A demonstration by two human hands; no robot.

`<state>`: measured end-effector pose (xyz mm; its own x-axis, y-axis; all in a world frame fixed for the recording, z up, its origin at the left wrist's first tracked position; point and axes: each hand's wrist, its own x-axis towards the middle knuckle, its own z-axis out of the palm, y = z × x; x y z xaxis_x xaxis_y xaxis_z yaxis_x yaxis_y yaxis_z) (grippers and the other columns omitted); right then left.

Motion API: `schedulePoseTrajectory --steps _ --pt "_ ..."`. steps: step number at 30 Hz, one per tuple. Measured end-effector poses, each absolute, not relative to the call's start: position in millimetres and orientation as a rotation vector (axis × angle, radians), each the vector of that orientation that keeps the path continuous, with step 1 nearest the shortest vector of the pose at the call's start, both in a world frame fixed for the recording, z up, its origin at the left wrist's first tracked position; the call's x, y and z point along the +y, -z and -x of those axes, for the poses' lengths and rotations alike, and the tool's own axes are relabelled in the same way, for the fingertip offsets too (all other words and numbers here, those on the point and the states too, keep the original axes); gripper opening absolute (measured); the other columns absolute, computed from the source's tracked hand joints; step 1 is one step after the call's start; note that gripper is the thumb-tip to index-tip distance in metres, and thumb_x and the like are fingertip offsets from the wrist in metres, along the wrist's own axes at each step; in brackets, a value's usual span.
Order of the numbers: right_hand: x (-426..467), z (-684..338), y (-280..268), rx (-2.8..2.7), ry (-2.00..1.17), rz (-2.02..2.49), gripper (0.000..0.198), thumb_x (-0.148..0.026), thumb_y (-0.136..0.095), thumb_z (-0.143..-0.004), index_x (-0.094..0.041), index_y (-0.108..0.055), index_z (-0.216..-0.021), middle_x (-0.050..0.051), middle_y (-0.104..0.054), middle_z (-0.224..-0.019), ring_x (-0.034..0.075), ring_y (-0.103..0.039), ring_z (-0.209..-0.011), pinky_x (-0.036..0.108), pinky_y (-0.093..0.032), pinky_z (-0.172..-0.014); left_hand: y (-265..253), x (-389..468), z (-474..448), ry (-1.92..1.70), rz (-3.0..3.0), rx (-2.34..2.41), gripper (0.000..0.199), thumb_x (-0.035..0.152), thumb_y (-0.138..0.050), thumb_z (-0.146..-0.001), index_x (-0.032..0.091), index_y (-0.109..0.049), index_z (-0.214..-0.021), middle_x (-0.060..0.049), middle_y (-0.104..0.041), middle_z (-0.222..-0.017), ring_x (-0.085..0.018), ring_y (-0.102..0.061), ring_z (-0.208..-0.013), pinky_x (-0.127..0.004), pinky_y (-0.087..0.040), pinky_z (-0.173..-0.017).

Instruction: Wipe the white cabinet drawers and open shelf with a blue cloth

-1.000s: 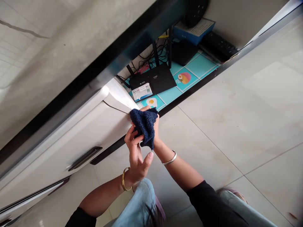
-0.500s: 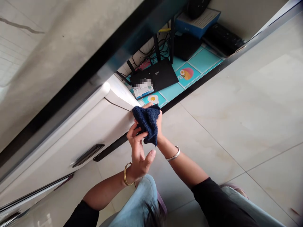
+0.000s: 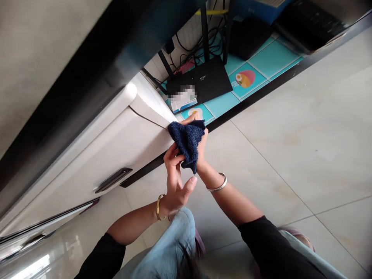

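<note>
Here, item by item. Dark blue cloth (image 3: 188, 142): small, towelling texture, bunched, held up at the right-hand corner of the white cabinet front (image 3: 116, 155), touching or just off its edge; which one cannot be told. Right hand (image 3: 201, 144): largely hidden behind the cloth, fingers wrapped into it from the far side, fingertips showing at its top edge; a silver bangle (image 3: 217, 187) sits on the wrist. Left hand (image 3: 176, 180): fingertips pinch the cloth's lower left edge, thumb spread clear below, palm turned toward the camera; a gold bangle (image 3: 159, 207) sits on the wrist. Both forearms come out of black sleeves (image 3: 270, 248); a knee in light denim (image 3: 165, 252) lies between them.

Surroundings: the cabinet front carries a dark recessed handle (image 3: 113, 179), well left of the hands. Beyond the cloth, an open compartment lined with a turquoise patterned mat (image 3: 261, 62) holds a black router (image 3: 212, 79) with upright antennas, a tangle of cables (image 3: 188, 42) behind it, and a blurred label card (image 3: 183, 100) leaning at its front. Pale floor tiles (image 3: 290, 135) fill the right side.
</note>
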<state>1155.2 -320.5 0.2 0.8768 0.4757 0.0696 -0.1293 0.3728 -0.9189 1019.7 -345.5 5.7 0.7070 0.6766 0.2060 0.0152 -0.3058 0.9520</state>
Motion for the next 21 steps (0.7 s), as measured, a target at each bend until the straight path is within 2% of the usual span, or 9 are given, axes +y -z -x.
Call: schedulePoseTrajectory --steps 6,14,18,21 --pt "-317.6 -1139.4 35.5 -0.378 -0.435 1.171 0.024 -0.041 -0.064 -0.088 -0.025 -0.055 -0.073 -0.002 -0.052 -0.079 0.016 -0.051 -0.075 0.032 -0.047 -0.077 9.1 -345.6 -1017.6 -0.654 -1.637 0.719 0.043 0.043 -0.07 -0.087 0.026 -0.051 -0.121 -0.012 -0.039 -0.146 -0.025 -0.051 -0.127 -0.046 -0.048 -0.109" --pt "-321.8 -1150.4 42.1 -0.361 -0.497 1.061 0.011 -0.034 -0.069 -0.085 -0.026 -0.063 -0.087 -0.003 -0.063 -0.081 0.014 -0.059 -0.075 0.029 -0.051 -0.075 9.8 -340.2 -1010.9 -0.577 -1.681 0.569 0.041 0.037 -0.066 -0.091 0.027 -0.055 -0.129 -0.012 -0.03 -0.153 -0.031 -0.04 -0.143 -0.053 -0.044 -0.117" --pt "-323.2 -1153.5 44.8 -0.361 -0.476 1.064 0.014 -0.035 -0.073 -0.083 -0.026 -0.063 -0.078 -0.002 -0.062 -0.075 0.014 -0.056 -0.069 0.03 -0.052 -0.07 10.9 -342.1 -1011.0 -0.569 -1.705 0.522 0.047 0.04 -0.067 -0.09 0.028 -0.054 -0.134 -0.012 -0.032 -0.153 -0.033 -0.037 -0.146 -0.055 -0.043 -0.119" --pt "-320.0 -1149.6 39.1 -0.334 -0.436 1.055 0.021 -0.043 -0.074 -0.082 -0.027 -0.062 -0.075 -0.002 -0.06 -0.071 0.016 -0.055 -0.067 0.032 -0.052 -0.065 10.7 -341.9 -1010.8 -0.6 -1.721 0.519 0.048 0.037 -0.067 -0.089 0.027 -0.054 -0.134 -0.011 -0.032 -0.153 -0.032 -0.039 -0.144 -0.053 -0.042 -0.119"
